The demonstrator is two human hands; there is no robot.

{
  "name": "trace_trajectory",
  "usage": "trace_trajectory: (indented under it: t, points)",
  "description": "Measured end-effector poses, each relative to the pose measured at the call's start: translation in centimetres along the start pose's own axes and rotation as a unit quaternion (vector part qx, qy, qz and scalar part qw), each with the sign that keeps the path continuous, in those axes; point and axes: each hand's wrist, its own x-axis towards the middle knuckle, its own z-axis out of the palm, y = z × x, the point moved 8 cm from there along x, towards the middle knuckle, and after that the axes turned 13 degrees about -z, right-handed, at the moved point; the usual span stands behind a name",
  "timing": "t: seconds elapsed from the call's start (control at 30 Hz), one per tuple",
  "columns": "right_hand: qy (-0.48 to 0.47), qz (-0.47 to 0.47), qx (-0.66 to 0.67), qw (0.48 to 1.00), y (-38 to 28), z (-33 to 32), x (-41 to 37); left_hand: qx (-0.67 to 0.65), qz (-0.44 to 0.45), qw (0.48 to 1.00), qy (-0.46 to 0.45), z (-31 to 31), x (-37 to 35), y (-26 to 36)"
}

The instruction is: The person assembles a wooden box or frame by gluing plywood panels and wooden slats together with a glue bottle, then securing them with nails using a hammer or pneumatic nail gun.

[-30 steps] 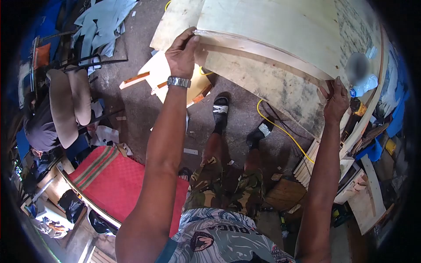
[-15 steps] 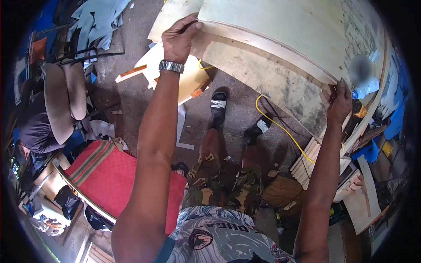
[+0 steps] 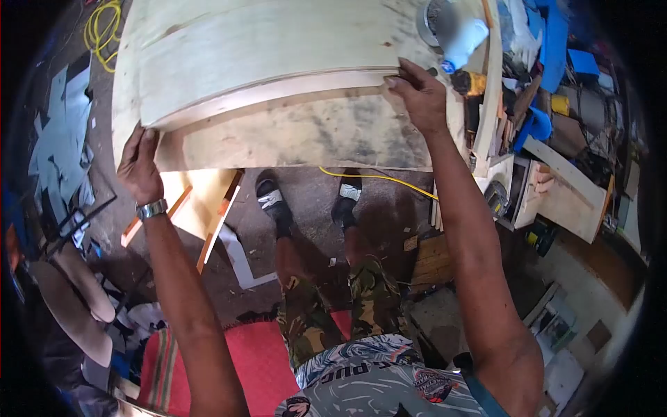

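Note:
A pale plywood panel (image 3: 271, 42) with a wooden strip along its near edge lies on a stained plywood worktop (image 3: 299, 135). My left hand (image 3: 141, 163), with a metal-strap watch at the wrist, is closed around the panel's near left corner, its fingertips partly hidden. At the near right corner my right hand (image 3: 422, 97) pinches the edge between thumb and fingers. Close to that hand, a clear plastic bottle with a blue cap (image 3: 464, 47) lies beside a round container (image 3: 432, 24). A yellow-and-black tool (image 3: 472, 83) sits at the worktop's right side.
A yellow cable (image 3: 382, 178) hangs below the worktop, near my feet. Pale boards with orange-brown edges (image 3: 198, 201) stand under its left part. Red matting (image 3: 229, 361) is behind my legs. Wood offcuts and tools crowd the right; a padded chair (image 3: 73, 313) stands left.
My view has turned, and the worktop now appears more level and further left. Both hands remain on the panel's corners, with the near edge now roughly in line with the worktop's edge.

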Motion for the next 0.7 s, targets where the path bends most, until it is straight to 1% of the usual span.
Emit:
trace_trajectory:
  t: [0.17, 0.2, 0.3, 0.4, 0.5, 0.57, 0.6, 0.63, 0.67, 0.7]
  points:
    - [-0.021, -0.011, -0.007, 1.000, -0.9, 0.4, 0.5, -0.009, 0.013, 1.000, -0.018, -0.3, 0.3, -0.2]
    - [-0.019, -0.030, 0.002, 0.999, -0.8, 0.4, 0.7, -0.014, 0.010, 1.000, -0.022, -0.4, 0.4, -0.2]
    - [-0.015, -0.022, -0.015, 1.000, 0.1, 0.1, 1.0, -0.018, 0.009, 1.000, -0.018, -0.7, 0.6, -0.5]
    - [-0.002, -0.039, 0.021, 0.999, 0.1, 0.3, 1.1, -0.012, 0.006, 1.000, -0.010, -0.6, 0.5, -0.3]
    - [0.041, 0.001, 0.013, 0.999, -0.7, 0.6, 0.1, -0.015, 0.001, 1.000, 0.007, -0.3, 0.3, -0.1]
    - [0.062, 0.016, -0.029, 0.998, -0.8, 0.3, -0.6, -0.025, 0.003, 0.999, 0.022, 0.1, -0.5, 0.0]
    - [0.066, 0.022, -0.043, 0.997, -0.7, 0.6, -0.9, 0.059, 0.012, 0.996, 0.069, 0.1, -0.9, 0.5]
    - [0.059, 0.004, -0.058, 0.997, -1.1, 1.0, -1.1, 0.039, 0.020, 0.997, 0.065, 0.5, -1.1, 0.7]
    - [0.072, 0.029, -0.025, 0.997, -1.2, 1.2, -1.4, -0.010, 0.044, 0.998, 0.045, 0.4, -1.0, 0.3]
    - [0.097, 0.070, 0.039, 0.992, -0.8, 1.2, -1.7, -0.006, 0.021, 0.998, 0.060, 0.6, -1.4, 0.4]
